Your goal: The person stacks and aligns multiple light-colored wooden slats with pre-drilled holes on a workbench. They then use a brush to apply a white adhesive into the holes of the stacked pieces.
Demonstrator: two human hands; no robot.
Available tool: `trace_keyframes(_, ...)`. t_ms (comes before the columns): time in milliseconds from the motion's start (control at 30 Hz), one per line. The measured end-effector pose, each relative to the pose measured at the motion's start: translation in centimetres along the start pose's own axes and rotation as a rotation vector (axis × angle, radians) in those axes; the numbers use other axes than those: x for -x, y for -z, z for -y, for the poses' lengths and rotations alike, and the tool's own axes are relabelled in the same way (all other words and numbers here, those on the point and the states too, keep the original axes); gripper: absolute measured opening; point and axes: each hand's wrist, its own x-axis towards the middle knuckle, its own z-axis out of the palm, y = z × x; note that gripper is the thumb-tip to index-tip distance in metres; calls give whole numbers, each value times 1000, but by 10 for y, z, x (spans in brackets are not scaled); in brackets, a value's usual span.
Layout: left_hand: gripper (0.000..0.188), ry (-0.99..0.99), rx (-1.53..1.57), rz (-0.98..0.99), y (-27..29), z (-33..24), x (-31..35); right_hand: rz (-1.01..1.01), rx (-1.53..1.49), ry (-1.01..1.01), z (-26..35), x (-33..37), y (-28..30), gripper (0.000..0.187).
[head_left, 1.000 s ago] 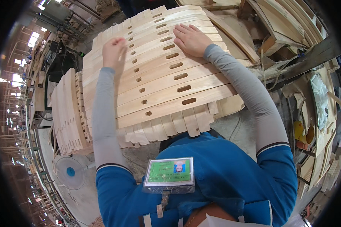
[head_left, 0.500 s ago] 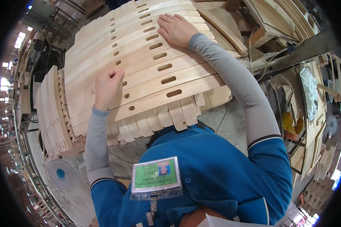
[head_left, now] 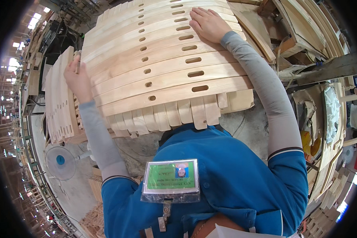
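Pale wooden slats (head_left: pixel 119 73) lie side by side in a broad layer in front of me, each with a long slot towards the right and a smaller hole nearer the middle. My right hand (head_left: pixel 210 24) rests flat on the far right part of them, fingers stretched out. Past the layer's left edge, my left hand (head_left: pixel 78 79) is raised beside a stack of slotted boards (head_left: pixel 59 99). Its fingers are curled and slightly blurred; what they hold, if anything, I cannot make out. Below the layer's near edge, rounded slat ends (head_left: pixel 160 117) stick out towards me.
A round fan (head_left: pixel 60 163) stands on the floor at the left. On the right are a grey beam (head_left: pixel 325 67), wooden boards (head_left: pixel 325 23), a white crumpled bundle (head_left: pixel 331 115) and a yellow container (head_left: pixel 308 142).
My left hand has moved left, off the slats to beside the slotted stack. My right hand stays flat on the slats. The whole view has shifted a little.
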Motion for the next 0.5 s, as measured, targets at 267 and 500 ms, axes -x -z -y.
trace_keyframes(267,6,-41,12,734,-2,-110,96,-41,18,-6,-5,6,-2,42)
trace_keyframes(500,8,-33,52,728,-17,-103,100,-87,-3,7,-8,6,-6,40)
